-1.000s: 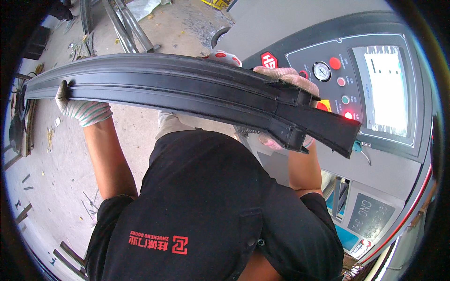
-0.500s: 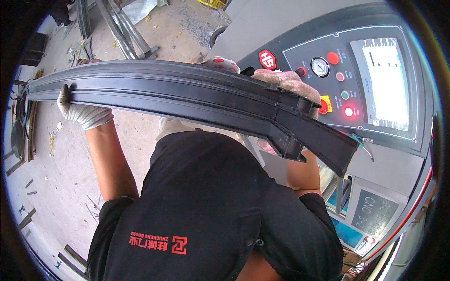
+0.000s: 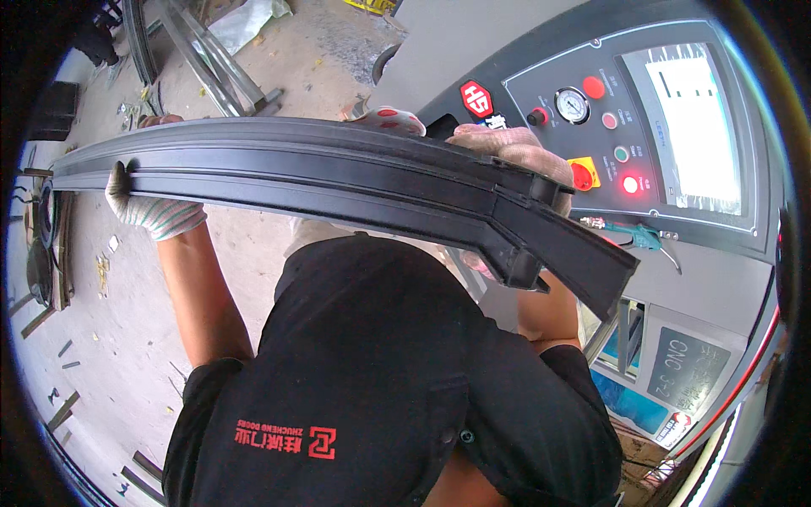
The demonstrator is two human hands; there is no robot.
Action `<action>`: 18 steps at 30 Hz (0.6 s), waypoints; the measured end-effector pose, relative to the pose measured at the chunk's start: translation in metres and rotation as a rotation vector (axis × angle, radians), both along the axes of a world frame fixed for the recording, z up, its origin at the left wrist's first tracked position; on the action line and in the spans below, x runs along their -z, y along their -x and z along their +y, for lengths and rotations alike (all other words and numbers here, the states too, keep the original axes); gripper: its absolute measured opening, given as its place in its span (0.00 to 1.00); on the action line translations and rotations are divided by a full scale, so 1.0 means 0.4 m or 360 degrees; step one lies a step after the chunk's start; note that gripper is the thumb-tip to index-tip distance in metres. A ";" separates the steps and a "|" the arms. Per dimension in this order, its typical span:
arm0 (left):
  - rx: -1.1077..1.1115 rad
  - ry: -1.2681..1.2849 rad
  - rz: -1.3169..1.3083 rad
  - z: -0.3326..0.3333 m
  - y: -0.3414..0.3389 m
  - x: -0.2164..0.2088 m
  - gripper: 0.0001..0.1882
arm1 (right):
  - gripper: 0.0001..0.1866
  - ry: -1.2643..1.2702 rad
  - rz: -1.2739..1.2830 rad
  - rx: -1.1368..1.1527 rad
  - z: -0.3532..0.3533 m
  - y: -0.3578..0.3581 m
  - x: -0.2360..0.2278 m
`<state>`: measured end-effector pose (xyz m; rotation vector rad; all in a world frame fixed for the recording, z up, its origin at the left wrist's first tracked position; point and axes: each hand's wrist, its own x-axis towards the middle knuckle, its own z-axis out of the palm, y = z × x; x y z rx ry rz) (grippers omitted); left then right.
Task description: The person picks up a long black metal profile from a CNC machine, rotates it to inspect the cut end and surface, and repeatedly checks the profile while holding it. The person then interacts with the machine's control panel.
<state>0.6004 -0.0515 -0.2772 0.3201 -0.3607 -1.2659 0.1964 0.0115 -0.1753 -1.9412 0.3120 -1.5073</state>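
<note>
A long black metal profile (image 3: 321, 165) stretches across in front of my chest, from the far left to the machine on the right. Its right end has an angled corner joint, and a short black piece (image 3: 574, 249) slants down from there. My left hand (image 3: 160, 209), in a white knitted glove, is closed round the profile near its left end, thumb on the near side and fingertips over the far edge. Near the joint, my right hand (image 3: 528, 156), in a pinkish glove, grips the far edge; part of it also shows beneath, and the rest is hidden by the profile.
A grey machine with a dark control panel (image 3: 625, 135), lit screen (image 3: 693, 127) and buttons stands at the right. Below the panel hangs a teal air gun (image 3: 646, 237). Metal profiles (image 3: 215, 63) lie on the littered floor at upper left. Dark offcuts (image 3: 63, 410) lie lower left.
The machine and its panel have shifted slightly in view, and more of the teal air gun shows beside the profile's end. Both hands keep their hold on the profile.
</note>
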 end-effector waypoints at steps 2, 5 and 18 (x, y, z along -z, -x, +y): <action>0.0030 -0.0006 0.0044 -0.005 0.001 0.002 0.35 | 0.37 0.0019 0.0037 0.0000 0.001 0.009 -0.002; 0.0011 -0.0019 0.0003 -0.013 0.008 -0.001 0.34 | 0.35 -0.0008 0.0045 -0.0081 -0.005 0.029 -0.005; 0.0242 0.0064 0.0044 -0.030 0.045 -0.053 0.38 | 0.38 0.0030 0.0056 0.0022 0.045 0.049 0.000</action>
